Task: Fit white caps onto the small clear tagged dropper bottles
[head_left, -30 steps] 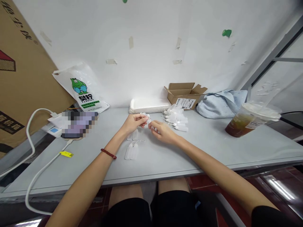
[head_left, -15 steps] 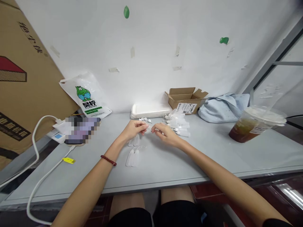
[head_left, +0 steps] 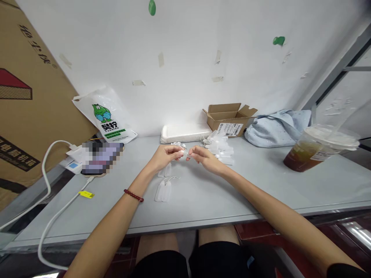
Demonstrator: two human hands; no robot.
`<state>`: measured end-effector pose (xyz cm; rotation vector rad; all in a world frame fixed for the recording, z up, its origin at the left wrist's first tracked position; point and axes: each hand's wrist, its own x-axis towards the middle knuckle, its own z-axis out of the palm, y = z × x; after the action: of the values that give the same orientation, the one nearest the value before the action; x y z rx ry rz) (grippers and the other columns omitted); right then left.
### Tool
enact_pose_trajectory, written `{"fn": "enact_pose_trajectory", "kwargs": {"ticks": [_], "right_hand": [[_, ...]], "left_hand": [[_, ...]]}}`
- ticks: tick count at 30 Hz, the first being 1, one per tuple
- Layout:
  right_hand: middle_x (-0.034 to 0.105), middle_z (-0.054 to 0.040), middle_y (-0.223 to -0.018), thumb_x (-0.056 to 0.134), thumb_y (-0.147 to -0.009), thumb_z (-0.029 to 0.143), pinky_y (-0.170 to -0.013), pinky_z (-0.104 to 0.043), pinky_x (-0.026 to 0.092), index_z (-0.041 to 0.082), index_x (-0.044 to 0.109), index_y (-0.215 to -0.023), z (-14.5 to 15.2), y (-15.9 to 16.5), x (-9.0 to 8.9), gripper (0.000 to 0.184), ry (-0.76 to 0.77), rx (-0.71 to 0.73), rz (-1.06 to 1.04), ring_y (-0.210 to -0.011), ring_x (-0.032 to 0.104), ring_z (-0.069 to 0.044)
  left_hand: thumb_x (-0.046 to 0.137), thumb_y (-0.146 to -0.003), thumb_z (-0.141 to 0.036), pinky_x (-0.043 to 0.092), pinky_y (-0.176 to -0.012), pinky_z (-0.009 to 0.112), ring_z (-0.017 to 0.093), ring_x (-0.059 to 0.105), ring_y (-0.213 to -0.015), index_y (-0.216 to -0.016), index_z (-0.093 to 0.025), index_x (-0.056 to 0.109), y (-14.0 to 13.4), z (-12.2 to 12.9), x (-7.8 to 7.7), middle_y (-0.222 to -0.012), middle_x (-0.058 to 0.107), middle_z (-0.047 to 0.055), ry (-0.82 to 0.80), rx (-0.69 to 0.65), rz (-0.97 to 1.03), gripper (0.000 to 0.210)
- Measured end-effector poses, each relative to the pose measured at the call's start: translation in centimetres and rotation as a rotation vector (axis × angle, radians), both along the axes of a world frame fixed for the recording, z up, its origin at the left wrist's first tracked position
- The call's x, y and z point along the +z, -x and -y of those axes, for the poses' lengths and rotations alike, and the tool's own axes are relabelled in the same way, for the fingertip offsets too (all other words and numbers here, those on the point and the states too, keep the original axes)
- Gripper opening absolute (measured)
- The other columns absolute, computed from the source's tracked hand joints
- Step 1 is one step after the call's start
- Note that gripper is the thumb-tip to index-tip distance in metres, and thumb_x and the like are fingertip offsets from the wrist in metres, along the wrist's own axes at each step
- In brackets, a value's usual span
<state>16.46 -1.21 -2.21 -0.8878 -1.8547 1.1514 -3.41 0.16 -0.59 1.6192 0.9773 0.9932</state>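
Note:
My left hand (head_left: 167,156) pinches a small whitish, see-through piece (head_left: 185,153) between thumb and fingertips; its kind is too small to tell. Facing it, my right hand (head_left: 204,158) has thumb and forefinger closed at the other end of that piece. On the table below my left hand lies a pair of frosted clear tags (head_left: 163,191) with a thin white loop. Another frosted tag (head_left: 165,170) is partly covered by my left hand. Small white beadlike bits (head_left: 176,144) sit just behind the fingers. Beyond my right hand is a pile of similar tags (head_left: 222,146) with white tops.
Against the wall stand a stack of white trays (head_left: 185,134), an open small carton (head_left: 228,122) and a light blue cloth pouch (head_left: 278,129). A drink cup (head_left: 315,148) leans at right. On the left are a phone (head_left: 102,159), a white cable (head_left: 55,216) and a plastic bag (head_left: 106,116).
My right fingertips have drawn in and closed at the small piece held by my left hand. The view has shifted slightly; the tags on the table look unmoved.

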Motion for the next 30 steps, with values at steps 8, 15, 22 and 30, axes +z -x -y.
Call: {"fn": "enact_pose_trajectory", "kwargs": {"ticks": [8, 15, 22, 30], "right_hand": [[0.065, -0.0038, -0.082, 0.044, -0.089, 0.030, -0.064, -0.027, 0.034, 0.018, 0.052, -0.089, 0.1, -0.1, -0.1, 0.015, -0.023, 0.003, 0.045, -0.073, 0.051, -0.014], [0.064, -0.0042, -0.078, 0.047, -0.086, 0.034, -0.063, -0.027, 0.035, 0.017, 0.052, -0.086, -0.1, -0.4, 0.3, 0.017, 0.085, -0.005, -0.034, -0.067, 0.047, -0.013], [0.062, -0.0021, -0.080, 0.042, -0.091, 0.037, -0.062, -0.026, 0.034, 0.019, 0.047, -0.093, 0.3, -0.2, 0.1, 0.019, -0.054, -0.020, 0.058, -0.064, 0.043, -0.012], [0.052, 0.0030, -0.069, 0.040, -0.091, 0.042, -0.058, -0.026, 0.034, 0.021, 0.040, -0.097, 0.2, -0.2, 0.2, 0.022, 0.057, -0.044, 0.009, -0.058, 0.040, -0.011]], "left_hand": [[0.064, -0.074, -0.055, 0.049, -0.055, 0.030, 0.014, 0.058, -0.051, -0.058, -0.013, 0.062, -0.1, 0.1, -0.1, -0.062, 0.062, 0.005, 0.073, -0.004, -0.181, 0.045], [0.063, -0.079, -0.043, 0.051, -0.074, 0.031, 0.018, 0.060, -0.079, -0.083, -0.016, 0.068, -0.2, 0.4, 0.2, -0.088, 0.066, 0.006, -0.132, -0.098, -0.154, 0.029], [0.055, -0.080, -0.056, 0.051, -0.062, 0.029, 0.016, 0.057, -0.064, -0.063, -0.015, 0.057, -0.6, 0.5, -0.2, -0.067, 0.056, 0.002, -0.080, -0.043, -0.162, 0.045], [0.065, -0.073, -0.048, 0.051, -0.069, 0.030, 0.017, 0.058, -0.075, -0.077, -0.016, 0.066, -1.4, 1.1, 0.3, -0.087, 0.066, 0.006, -0.162, -0.016, -0.093, 0.032]]}}
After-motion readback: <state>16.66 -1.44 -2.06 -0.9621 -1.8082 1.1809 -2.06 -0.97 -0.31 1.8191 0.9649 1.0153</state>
